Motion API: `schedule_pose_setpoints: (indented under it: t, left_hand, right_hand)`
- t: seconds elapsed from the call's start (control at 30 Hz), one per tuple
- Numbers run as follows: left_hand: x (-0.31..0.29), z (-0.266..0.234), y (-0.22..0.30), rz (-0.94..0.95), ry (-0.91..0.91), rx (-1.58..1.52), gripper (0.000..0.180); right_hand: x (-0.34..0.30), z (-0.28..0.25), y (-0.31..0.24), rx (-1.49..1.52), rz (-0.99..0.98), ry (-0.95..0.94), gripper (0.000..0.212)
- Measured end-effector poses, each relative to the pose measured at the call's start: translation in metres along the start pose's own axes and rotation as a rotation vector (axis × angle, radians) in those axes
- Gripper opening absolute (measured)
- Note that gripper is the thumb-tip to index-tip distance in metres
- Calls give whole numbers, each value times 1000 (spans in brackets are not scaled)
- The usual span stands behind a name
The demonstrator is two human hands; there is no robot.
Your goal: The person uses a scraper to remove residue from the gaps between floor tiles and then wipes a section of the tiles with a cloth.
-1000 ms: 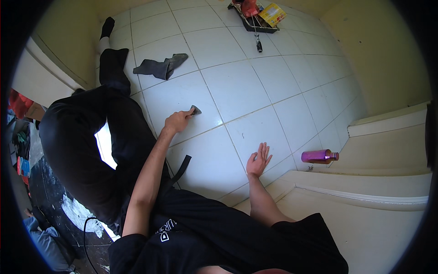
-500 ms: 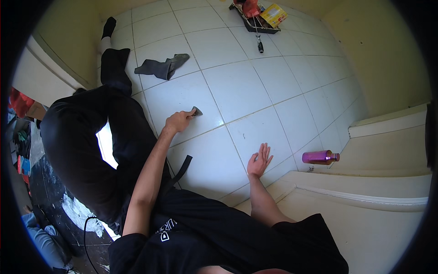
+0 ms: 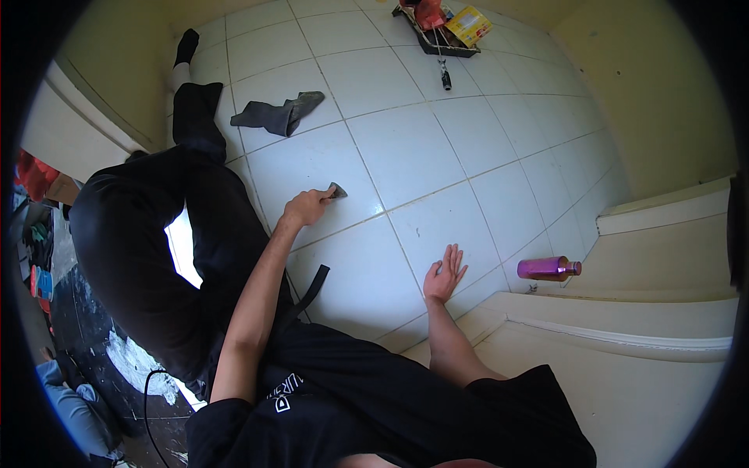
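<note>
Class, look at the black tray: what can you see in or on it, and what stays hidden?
A red thing and a yellow pack show at the tray. They cover part of its bottom, so whatever lies beneath them cannot be seen.

On the floor (image 3: 409, 152), a scraper (image 3: 338, 190) sits in the left hand (image 3: 306, 209), left of the right hand (image 3: 445, 276); a cloth (image 3: 275, 118) lies beyond it, a bottle (image 3: 541, 268) right of both hands, a tray (image 3: 449, 51) farthest off.
</note>
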State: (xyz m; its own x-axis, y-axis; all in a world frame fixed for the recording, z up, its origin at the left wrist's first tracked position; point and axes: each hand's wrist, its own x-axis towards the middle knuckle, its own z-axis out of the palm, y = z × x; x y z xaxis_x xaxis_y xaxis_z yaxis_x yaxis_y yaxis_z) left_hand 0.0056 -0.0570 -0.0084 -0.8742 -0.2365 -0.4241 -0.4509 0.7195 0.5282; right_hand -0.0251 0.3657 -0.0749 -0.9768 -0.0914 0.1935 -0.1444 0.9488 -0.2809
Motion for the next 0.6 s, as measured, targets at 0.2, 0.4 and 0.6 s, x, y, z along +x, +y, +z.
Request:
schedule_pose_setpoints:
  t: [0.2,0.4,0.6]
  left_hand:
    - [3,4,-3,26,2,-11,43]
    - [9,9,-10,99,-1,2,45]
    - [3,2,0,64,-53,43,47]
  right_hand:
    - [0,-2,-2,-24,-5,-9,61]
    - [0,-2,-2,-22,7,-19,61]
    - [0,-1,-1,8,5,-7,61]
